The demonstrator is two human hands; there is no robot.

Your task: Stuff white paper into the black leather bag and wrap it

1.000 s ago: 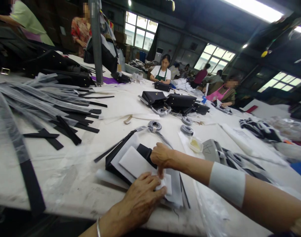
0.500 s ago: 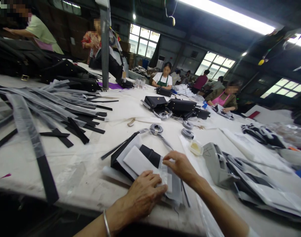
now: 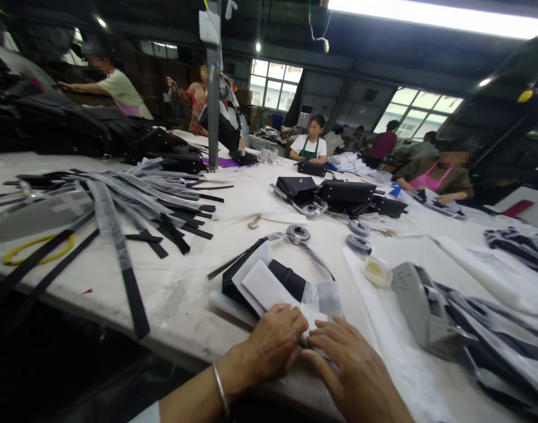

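A black bag piece (image 3: 233, 276) lies near the table's front edge, with white padding sheets (image 3: 262, 286) and a black strap (image 3: 286, 279) partly wrapped in clear film (image 3: 324, 296) on it. My left hand (image 3: 280, 338), a metal bangle at its wrist, has curled fingers pressed on the near end of the white sheets; what they pinch is hidden. My right hand (image 3: 350, 358) is just right of it, fingers spread over the same near end. A grey coiled strap (image 3: 298, 234) lies behind the bag piece.
Film-wrapped black strips (image 3: 132, 288) spread at the left beside a yellow ring (image 3: 39, 249). A grey tape dispenser (image 3: 421, 311) and small plastic dish (image 3: 377, 272) stand at the right. Black bags (image 3: 346, 197) lie farther back. A post (image 3: 213, 106) rises behind. Several people work around the table.
My right hand has come down from the wrapped strap to the near end, beside my left hand, and its fingers have spread. My left hand's fingers have curled. The view has swung left.
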